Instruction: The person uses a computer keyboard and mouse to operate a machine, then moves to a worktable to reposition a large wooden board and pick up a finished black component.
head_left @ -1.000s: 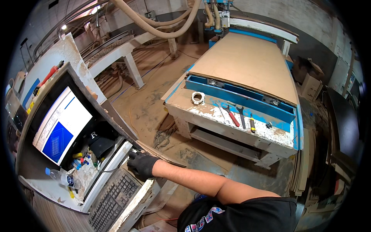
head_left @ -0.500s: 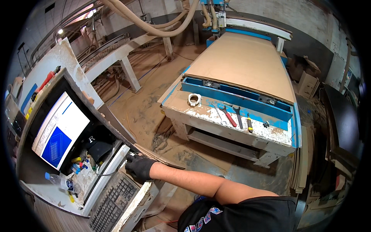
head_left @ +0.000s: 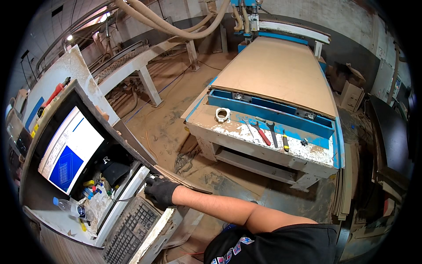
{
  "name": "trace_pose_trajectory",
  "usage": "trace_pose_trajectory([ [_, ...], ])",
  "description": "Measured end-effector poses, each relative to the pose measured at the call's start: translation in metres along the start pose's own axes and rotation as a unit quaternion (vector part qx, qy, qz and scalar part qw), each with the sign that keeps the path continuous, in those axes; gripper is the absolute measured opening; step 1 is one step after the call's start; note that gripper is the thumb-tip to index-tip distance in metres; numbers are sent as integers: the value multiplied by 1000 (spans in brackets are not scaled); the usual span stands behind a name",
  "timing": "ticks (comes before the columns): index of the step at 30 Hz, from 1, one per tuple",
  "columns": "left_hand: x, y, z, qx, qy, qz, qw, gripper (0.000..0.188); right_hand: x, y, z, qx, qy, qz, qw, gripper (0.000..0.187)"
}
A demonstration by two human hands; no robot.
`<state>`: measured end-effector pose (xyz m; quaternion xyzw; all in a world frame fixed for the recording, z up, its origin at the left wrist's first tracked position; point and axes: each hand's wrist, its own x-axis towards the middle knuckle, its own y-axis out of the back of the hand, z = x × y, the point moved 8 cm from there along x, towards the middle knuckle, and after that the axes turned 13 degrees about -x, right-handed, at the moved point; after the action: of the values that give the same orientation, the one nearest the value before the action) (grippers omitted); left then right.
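My right hand [head_left: 160, 191], in a black glove, curls over a computer mouse at the right end of a dusty black keyboard [head_left: 132, 231]. The glove hides nearly all of the mouse; a thin grey cable [head_left: 121, 200] leads out on its left side. My bare right forearm [head_left: 215, 204] crosses the lower middle from the right. Left of the hand, a lit monitor [head_left: 66, 163] shows a white window and a blue panel with a wireframe drawing. My left hand does not appear.
A black cap [head_left: 112, 169] and a plastic bottle [head_left: 72, 207] sit by the monitor. Ahead stands a machine table bearing a large brown board [head_left: 277, 70]. On its front ledge lie a white ring [head_left: 222, 115], a red-handled tool [head_left: 263, 137], a black spanner [head_left: 273, 134] and a yellow-black knife [head_left: 285, 143].
The view has shifted very slightly. My right hand stays on the mouse, with its fingers a little differently placed.
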<state>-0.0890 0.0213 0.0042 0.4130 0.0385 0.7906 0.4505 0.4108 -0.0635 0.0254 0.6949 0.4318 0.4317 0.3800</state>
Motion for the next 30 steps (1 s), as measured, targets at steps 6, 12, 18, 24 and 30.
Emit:
trace_pose_trajectory([
  [6,0,-1,-9,13,-35,8,999,39,0,2,-1,7,-1,-13,1000,28],
  [12,1,-3,-12,23,-43,8,999,37,0,1,0,-2,-2,-21,1000,29],
  [18,1,-1,-8,32,-19,8,999,41,1,2,-1,3,-1,-38,999,34],
  [24,-3,0,7,-12,-21,24,999,40,-3,7,-4,18,3,-14,1000,41],
  [30,-4,1,10,-24,-58,38,997,34,-3,8,-4,13,4,-15,1000,42],
])
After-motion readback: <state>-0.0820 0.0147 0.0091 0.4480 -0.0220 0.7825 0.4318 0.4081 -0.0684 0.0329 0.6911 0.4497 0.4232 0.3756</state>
